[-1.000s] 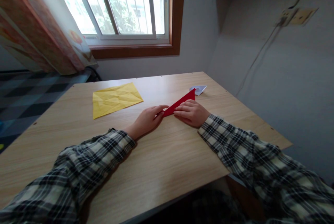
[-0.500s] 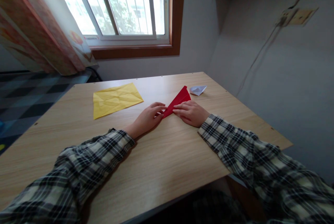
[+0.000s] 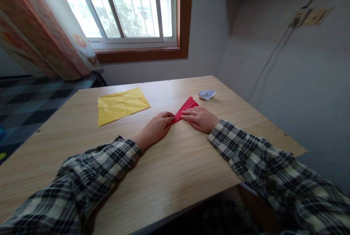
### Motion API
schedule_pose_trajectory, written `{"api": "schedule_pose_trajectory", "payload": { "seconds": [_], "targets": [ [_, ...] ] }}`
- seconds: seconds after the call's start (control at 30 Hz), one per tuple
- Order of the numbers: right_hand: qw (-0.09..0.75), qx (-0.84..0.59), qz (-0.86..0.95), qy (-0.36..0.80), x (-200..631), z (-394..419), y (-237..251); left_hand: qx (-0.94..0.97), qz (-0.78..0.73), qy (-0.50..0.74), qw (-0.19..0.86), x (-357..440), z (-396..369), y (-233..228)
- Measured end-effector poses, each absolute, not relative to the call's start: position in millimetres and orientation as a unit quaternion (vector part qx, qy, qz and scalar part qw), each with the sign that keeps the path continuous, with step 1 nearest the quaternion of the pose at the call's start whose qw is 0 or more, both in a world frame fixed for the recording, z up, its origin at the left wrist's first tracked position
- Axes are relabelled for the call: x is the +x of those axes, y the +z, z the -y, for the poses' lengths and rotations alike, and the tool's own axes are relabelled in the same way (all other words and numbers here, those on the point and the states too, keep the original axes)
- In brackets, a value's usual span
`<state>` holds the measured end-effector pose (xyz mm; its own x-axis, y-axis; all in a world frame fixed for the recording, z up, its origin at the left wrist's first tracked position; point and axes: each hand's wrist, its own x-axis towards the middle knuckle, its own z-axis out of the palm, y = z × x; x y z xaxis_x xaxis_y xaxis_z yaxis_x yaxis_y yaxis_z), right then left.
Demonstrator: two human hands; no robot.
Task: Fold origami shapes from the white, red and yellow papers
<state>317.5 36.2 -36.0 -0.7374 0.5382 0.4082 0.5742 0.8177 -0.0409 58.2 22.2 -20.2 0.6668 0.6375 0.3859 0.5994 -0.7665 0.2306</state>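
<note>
A folded piece of red paper (image 3: pixel 187 107) lies slanting on the wooden table between my two hands, its narrow end toward me. My left hand (image 3: pixel 158 125) has thumb and fingers closed in a pinch at that narrow left end. Across the right part of the red paper rests my right hand (image 3: pixel 201 119), fingers stretched out and lying flat, hiding some of it. Just beyond my right hand is a small white folded paper boat (image 3: pixel 207 95). To the left, a creased yellow sheet (image 3: pixel 123 106) lies spread out.
The light wooden table (image 3: pixel 153 184) runs to a near edge below my right forearm. A window (image 3: pixel 131 8) with a brown frame is behind it, a patterned curtain (image 3: pixel 43 23) at left. On the right wall, a cable hangs from a socket (image 3: pixel 308 18).
My left fingers have come together on the red paper's narrow end. The paper's far tip sits lower, and its folded outline looks shorter. My right hand has hardly moved.
</note>
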Motion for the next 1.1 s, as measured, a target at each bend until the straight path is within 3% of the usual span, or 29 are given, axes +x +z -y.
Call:
{"api": "schedule_pose_trajectory", "payload": {
  "seconds": [0.8,1.1],
  "targets": [
    [0.223,-0.274,0.935,-0.036,318.9,-35.5,-31.8,0.952,-0.249,0.175,0.046,53.4,-24.2,-16.9],
    [0.231,-0.306,0.92,0.079,316.4,-36.3,-40.3,0.956,-0.236,0.164,0.055,55.9,-18.0,-14.9]
  ]
}}
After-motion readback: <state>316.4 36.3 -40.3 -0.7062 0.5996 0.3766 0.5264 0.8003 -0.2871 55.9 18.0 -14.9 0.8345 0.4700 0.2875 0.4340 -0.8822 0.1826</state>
